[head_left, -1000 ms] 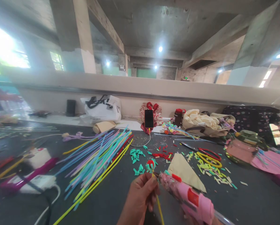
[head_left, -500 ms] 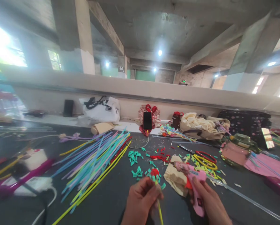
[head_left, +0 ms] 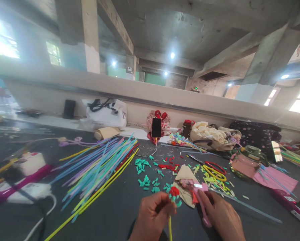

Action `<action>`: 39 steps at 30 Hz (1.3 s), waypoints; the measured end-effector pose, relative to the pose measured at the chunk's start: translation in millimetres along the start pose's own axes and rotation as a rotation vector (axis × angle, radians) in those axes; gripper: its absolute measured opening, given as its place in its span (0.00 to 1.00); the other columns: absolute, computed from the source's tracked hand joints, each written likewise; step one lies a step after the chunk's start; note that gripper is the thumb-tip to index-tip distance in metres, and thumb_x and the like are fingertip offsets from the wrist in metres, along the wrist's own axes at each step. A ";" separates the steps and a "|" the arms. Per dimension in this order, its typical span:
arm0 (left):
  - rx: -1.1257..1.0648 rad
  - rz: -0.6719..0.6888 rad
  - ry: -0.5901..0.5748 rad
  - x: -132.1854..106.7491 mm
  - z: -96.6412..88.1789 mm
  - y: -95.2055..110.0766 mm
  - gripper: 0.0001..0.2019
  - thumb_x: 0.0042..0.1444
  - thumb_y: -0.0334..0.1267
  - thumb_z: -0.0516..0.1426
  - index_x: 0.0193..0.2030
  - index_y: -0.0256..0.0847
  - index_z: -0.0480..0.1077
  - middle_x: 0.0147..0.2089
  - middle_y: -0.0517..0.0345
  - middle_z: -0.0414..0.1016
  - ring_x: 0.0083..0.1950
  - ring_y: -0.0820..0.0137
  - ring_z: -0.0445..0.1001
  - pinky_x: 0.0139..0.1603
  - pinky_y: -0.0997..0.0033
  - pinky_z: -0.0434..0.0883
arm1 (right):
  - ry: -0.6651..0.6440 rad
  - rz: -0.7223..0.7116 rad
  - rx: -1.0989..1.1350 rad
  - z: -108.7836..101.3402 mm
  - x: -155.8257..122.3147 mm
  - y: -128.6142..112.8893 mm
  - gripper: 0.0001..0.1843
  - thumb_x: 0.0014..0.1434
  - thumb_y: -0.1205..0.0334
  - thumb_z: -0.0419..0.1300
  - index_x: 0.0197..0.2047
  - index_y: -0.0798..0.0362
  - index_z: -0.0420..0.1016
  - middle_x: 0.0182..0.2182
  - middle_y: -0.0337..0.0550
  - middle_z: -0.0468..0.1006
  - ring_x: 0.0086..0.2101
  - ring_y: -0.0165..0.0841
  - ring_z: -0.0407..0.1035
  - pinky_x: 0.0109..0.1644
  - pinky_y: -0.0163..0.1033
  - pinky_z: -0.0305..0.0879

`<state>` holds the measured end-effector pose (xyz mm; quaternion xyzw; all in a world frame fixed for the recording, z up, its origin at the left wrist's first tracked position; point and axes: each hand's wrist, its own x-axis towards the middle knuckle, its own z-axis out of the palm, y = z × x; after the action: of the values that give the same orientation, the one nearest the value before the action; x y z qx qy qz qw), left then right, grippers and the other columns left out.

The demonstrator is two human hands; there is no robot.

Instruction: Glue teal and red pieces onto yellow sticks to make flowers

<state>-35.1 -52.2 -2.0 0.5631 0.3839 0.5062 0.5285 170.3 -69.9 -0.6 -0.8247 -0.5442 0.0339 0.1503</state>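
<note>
Worked over a dark tabletop (head_left: pixel 109 221), speckled with flecks and littered with clippings. Pinched a small red-and-green flower (head_left: pixel 174 191) in the left hand (head_left: pixel 153 216), low in the middle of the view and above the surface, with a yellow stem (head_left: pixel 170 231) showing below the hand. Gripped a pink glue gun (head_left: pixel 198 188) by its handle in the right hand (head_left: pixel 221 212), pointed leftward over a beige triangular piece (head_left: pixel 185 172); could not tell whether touching it.

Had green snippets (head_left: pixel 141 164) and red snippets (head_left: pixel 168 166) just beyond the flower and, farther right, yellow-green bits (head_left: pixel 222 188) around scissors (head_left: pixel 204 164) with red and yellow loops. Had a fanned heap of coloured sticks (head_left: pixel 102 177) spread across the left.

Faced, along the back, a white plastic bag (head_left: pixel 106 115), an upright phone (head_left: pixel 156 127) before a patterned bag (head_left: pixel 166 122), a red-lidded bottle (head_left: pixel 186 129) and a tan bag (head_left: pixel 210 134). Looked past these to a low pale partition (head_left: pixel 150 90) and, beyond it, to a bare concrete ceiling (head_left: pixel 190 33), thick pillars (head_left: pixel 91 36), glowing lamps (head_left: pixel 172 55) and a washed-out window (head_left: pixel 4 36) at far left.
</note>
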 end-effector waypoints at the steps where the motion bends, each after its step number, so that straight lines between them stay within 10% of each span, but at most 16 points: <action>1: -0.006 0.000 -0.003 0.2 0.3 0.2 0.11 0.42 0.41 0.57 0.14 0.40 0.69 0.12 0.65 0.58 0.16 0.78 0.55 0.18 0.80 0.54 | -0.002 -0.006 -0.005 -0.4 -0.3 0.7 0.28 0.54 0.41 0.38 0.32 0.49 0.73 0.28 0.50 0.79 0.31 0.44 0.72 0.30 0.43 0.62; 7: -0.090 -0.089 -0.038 2.8 -0.5 -0.6 0.11 0.41 0.40 0.58 0.15 0.38 0.67 0.13 0.64 0.63 0.16 0.79 0.56 0.16 0.81 0.53 | 0.194 -0.084 0.070 -4.5 -16.0 4.0 0.20 0.54 0.46 0.45 0.34 0.48 0.72 0.33 0.46 0.77 0.30 0.37 0.72 0.30 0.38 0.64; 13: -0.319 -0.275 -0.171 7.8 -7.7 -5.1 0.11 0.43 0.42 0.58 0.20 0.38 0.62 0.15 0.64 0.68 0.12 0.82 0.56 0.12 0.84 0.52 | 0.093 -0.529 0.584 -15.5 -34.8 -32.6 0.09 0.52 0.58 0.54 0.30 0.52 0.72 0.23 0.37 0.73 0.21 0.26 0.66 0.24 0.27 0.62; 21: -0.498 -0.325 -0.229 7.8 -11.6 -6.3 0.13 0.42 0.43 0.59 0.20 0.37 0.63 0.14 0.64 0.67 0.11 0.84 0.57 0.10 0.87 0.52 | 0.164 -0.968 0.644 -21.1 -31.7 -64.2 0.08 0.50 0.73 0.55 0.35 0.53 0.70 0.29 0.42 0.73 0.30 0.28 0.67 0.32 0.29 0.64; 39: -0.291 -0.241 -0.134 8.4 -7.7 -8.6 0.13 0.40 0.43 0.60 0.19 0.37 0.63 0.15 0.64 0.68 0.12 0.84 0.57 0.11 0.85 0.54 | -0.113 -0.311 0.827 -15.5 -34.3 -81.8 0.08 0.47 0.64 0.54 0.21 0.56 0.69 0.16 0.33 0.64 0.20 0.24 0.55 0.22 0.29 0.51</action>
<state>-40.1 -41.3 -9.7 0.4629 0.3353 0.4510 0.6855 87.3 -74.7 33.8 -0.6005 -0.6097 0.2707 0.4409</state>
